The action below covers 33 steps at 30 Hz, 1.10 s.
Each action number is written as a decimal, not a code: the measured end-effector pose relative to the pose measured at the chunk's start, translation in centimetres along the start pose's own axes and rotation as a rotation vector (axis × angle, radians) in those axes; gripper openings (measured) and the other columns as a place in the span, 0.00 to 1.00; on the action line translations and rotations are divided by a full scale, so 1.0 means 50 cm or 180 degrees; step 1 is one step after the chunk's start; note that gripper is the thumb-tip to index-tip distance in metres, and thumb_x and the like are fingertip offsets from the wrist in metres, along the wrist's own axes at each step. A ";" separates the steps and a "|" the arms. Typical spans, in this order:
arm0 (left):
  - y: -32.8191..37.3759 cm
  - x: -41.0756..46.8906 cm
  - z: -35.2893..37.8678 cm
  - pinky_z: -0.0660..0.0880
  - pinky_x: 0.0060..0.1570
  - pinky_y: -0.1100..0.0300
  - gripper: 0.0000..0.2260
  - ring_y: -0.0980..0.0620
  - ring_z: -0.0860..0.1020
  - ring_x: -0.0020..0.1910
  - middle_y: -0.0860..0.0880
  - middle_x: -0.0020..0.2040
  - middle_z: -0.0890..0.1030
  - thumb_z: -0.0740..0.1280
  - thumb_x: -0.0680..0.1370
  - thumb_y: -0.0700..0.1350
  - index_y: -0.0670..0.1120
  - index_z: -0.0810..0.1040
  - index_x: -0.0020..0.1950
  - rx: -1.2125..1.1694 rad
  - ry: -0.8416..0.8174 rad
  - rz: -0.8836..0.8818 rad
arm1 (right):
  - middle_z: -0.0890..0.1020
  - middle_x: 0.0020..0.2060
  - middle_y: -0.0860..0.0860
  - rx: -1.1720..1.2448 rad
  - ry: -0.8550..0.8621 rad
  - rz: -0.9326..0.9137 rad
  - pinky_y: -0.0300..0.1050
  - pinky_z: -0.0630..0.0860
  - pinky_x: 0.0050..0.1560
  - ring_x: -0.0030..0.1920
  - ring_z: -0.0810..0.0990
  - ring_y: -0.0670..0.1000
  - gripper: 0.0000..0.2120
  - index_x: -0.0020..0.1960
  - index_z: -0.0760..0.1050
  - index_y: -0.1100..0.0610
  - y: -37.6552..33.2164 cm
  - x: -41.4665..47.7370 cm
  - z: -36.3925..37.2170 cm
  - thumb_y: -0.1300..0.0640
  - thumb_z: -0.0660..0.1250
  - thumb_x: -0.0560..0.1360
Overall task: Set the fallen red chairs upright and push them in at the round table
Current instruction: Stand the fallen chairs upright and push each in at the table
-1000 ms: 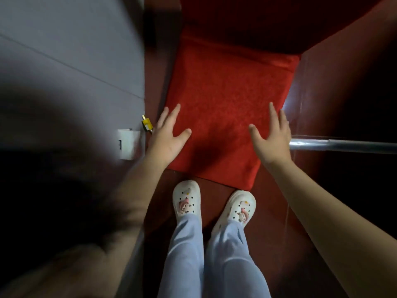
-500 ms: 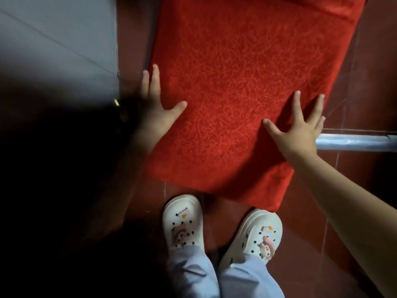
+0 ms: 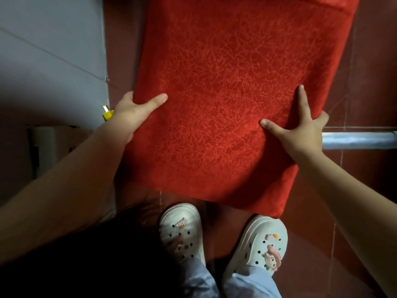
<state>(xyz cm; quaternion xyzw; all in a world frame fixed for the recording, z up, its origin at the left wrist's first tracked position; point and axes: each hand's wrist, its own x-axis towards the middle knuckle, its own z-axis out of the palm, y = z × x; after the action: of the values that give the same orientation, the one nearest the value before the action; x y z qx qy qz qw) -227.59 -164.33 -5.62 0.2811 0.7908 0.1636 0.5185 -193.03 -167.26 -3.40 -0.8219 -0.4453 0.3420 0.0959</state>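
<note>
Dark red floor tiles (image 3: 376, 61) run under you, with a flat grey panel (image 3: 47, 61) along the left side. Right in front of your feet lies the red fabric-covered chair (image 3: 225, 93), its broad textured face turned up towards you and its near edge just ahead of your toes. Your hands are well apart, one on each side edge. Your left hand (image 3: 131, 115) grips the left edge, thumb laid on top and the fingers out of sight beneath. Your right hand (image 3: 298, 130) holds the right edge, with thumb and forefinger spread on the fabric and the other fingers wrapped round the side. Beside your right wrist a silver metal tube (image 3: 361, 140) runs off to the right. A small yellow object (image 3: 108, 114) sits by your left wrist. You wear white perforated clogs (image 3: 182, 233) with charms.
</note>
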 end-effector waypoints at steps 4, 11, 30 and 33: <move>0.007 -0.007 -0.004 0.76 0.58 0.49 0.47 0.47 0.80 0.54 0.48 0.59 0.80 0.72 0.54 0.72 0.48 0.74 0.67 0.0147 -0.0059 -0.0267 | 0.55 0.72 0.59 -0.0006 -0.0018 0.0085 0.55 0.64 0.70 0.71 0.62 0.64 0.49 0.70 0.49 0.24 -0.005 -0.001 -0.004 0.34 0.77 0.59; 0.055 -0.073 -0.021 0.76 0.56 0.52 0.35 0.47 0.80 0.52 0.47 0.56 0.81 0.72 0.64 0.68 0.48 0.76 0.64 0.0452 -0.0109 -0.0143 | 0.52 0.74 0.62 -0.0215 0.0015 0.0221 0.56 0.62 0.71 0.72 0.60 0.65 0.47 0.72 0.48 0.27 -0.042 -0.055 -0.076 0.35 0.74 0.64; 0.572 -0.505 -0.108 0.73 0.62 0.49 0.43 0.39 0.77 0.61 0.37 0.63 0.77 0.61 0.70 0.72 0.36 0.74 0.66 0.0971 -0.0235 -0.0280 | 0.40 0.78 0.46 -0.1694 -0.0216 -0.1443 0.62 0.35 0.72 0.77 0.35 0.56 0.34 0.76 0.36 0.36 -0.400 -0.404 -0.501 0.28 0.38 0.73; 0.683 -0.548 -0.145 0.73 0.62 0.47 0.41 0.38 0.77 0.61 0.37 0.63 0.77 0.62 0.72 0.70 0.35 0.73 0.67 0.0876 -0.0158 -0.0085 | 0.49 0.79 0.48 -0.1642 -0.0164 -0.1679 0.59 0.40 0.74 0.78 0.43 0.56 0.36 0.77 0.43 0.38 -0.472 -0.410 -0.623 0.26 0.36 0.71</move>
<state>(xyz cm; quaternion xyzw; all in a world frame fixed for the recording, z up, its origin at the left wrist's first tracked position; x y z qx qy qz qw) -216.47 -153.98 36.09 0.3430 0.7964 0.0396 0.4966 -196.16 -165.22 40.60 -0.6671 -0.7157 0.2026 -0.0409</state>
